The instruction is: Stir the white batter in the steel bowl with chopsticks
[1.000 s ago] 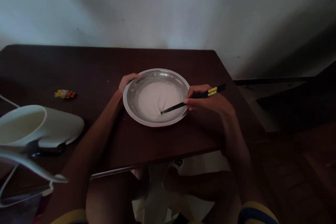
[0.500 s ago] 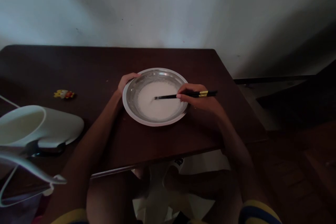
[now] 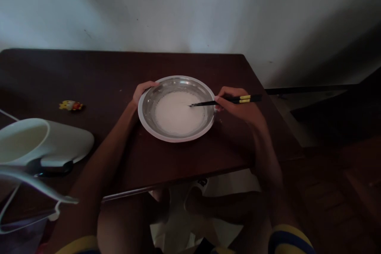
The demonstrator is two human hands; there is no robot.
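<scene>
- The right hand (image 3: 235,101) is pinching 2 black chopsticks (image 3: 205,103) with yellow bands, its fingers closing narrowly around them at the bowl's right rim.
- The chopstick tips, lying left of the bowl's centre 0.5 s ago, are now sitting right of it, and the hand is drawing back outward; this sweep is suggesting that the stirring is still going on.
- The left hand (image 3: 144,90) is gripping the far-left rim of the stainless steel bowl (image 3: 149,127), apparently steadying it, since the bowl is barely shifting.
- The bowl is resting on the dark brown table (image 3: 178,162), between both hands, and is holding a white liquid (image 3: 178,115); how deep the tips are reaching, I cannot tell.
- A small yellow, white and red toy figurine (image 3: 70,105) is lying well left of the bowl.
- A white container (image 3: 71,139) is sitting just left of the left forearm (image 3: 113,143), probably limiting elbow room there, while the wall (image 3: 190,8) is standing behind the table.
</scene>
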